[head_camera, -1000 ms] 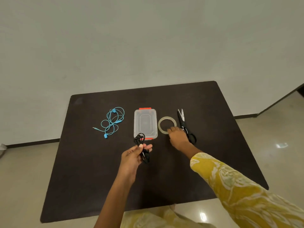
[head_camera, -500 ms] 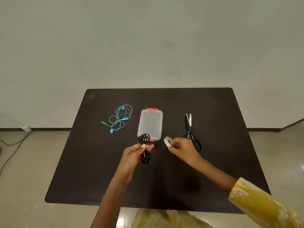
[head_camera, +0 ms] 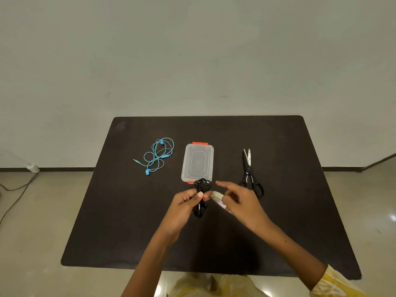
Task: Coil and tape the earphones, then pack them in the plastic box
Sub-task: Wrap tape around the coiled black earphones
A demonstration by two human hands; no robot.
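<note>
My left hand (head_camera: 184,205) pinches a coiled bundle of black earphones (head_camera: 201,197) above the dark table (head_camera: 128,221), just in front of the plastic box. My right hand (head_camera: 241,201) holds a roll of clear tape (head_camera: 218,200) right beside the bundle, with its index finger stretched out. The clear plastic box (head_camera: 198,162) with orange clips lies shut at the table's middle. A loose tangle of blue earphones (head_camera: 157,155) lies left of the box.
Black-handled scissors (head_camera: 249,173) lie right of the box, blades pointing away from me. A wall stands behind the table. A cable (head_camera: 12,202) runs over the floor at the left.
My right hand picked the tape roll up off the table and brought it left to the black earphones. The camera view tilted and shifted.
</note>
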